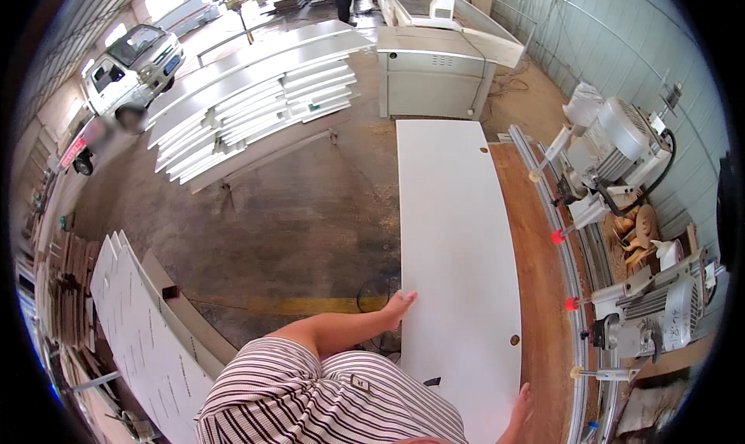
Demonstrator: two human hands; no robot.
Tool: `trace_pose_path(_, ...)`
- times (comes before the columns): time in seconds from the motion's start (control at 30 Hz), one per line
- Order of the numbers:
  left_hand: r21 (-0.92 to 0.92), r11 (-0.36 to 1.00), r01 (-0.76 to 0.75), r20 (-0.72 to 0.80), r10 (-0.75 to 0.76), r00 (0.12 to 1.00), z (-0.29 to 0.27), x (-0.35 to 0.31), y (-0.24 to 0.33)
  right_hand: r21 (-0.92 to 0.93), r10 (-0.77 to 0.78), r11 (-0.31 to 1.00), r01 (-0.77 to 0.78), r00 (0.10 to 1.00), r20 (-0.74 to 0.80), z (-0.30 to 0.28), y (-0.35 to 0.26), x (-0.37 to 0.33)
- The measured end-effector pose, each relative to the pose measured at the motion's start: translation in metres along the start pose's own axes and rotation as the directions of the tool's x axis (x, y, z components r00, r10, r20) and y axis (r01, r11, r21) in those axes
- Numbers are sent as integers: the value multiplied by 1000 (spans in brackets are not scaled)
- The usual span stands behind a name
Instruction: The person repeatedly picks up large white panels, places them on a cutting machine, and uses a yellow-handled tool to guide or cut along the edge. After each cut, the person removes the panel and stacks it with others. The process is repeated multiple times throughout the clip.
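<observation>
A long white panel lies flat in front of me, its length running away toward the far machine. Two small round brown-rimmed holes show near its right edge, and a small dark mark lies on it near my body. My left hand grips the panel's left edge, thumb side uppermost, the other fingers mostly hidden. At the near right edge, my right hand holds the panel's side with its fingers along the rim.
Right of the panel runs a brown wooden bed with metal rails and motor-driven drilling units. A grey-beige machine stands at the far end. Stacked white panels lie far left, more boards near left. A truck stands behind.
</observation>
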State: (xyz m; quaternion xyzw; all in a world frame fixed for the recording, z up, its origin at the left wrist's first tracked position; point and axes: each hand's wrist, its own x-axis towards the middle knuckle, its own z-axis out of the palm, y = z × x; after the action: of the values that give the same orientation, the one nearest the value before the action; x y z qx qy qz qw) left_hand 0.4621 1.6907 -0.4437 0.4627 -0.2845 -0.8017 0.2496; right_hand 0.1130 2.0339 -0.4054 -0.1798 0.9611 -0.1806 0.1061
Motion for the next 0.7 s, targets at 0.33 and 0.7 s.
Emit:
trace_pose_path(0.33, -5, 991, 133, 1, -133, 991, -2, 17, -28, 446, -70, 886, 125, 988, -139, 35, -4, -31)
trace_pose_path(0.7, 515, 762, -393, 483, 121, 867, -57, -40, 9, 5, -4, 1000, 5, 974, -227, -10, -79, -92)
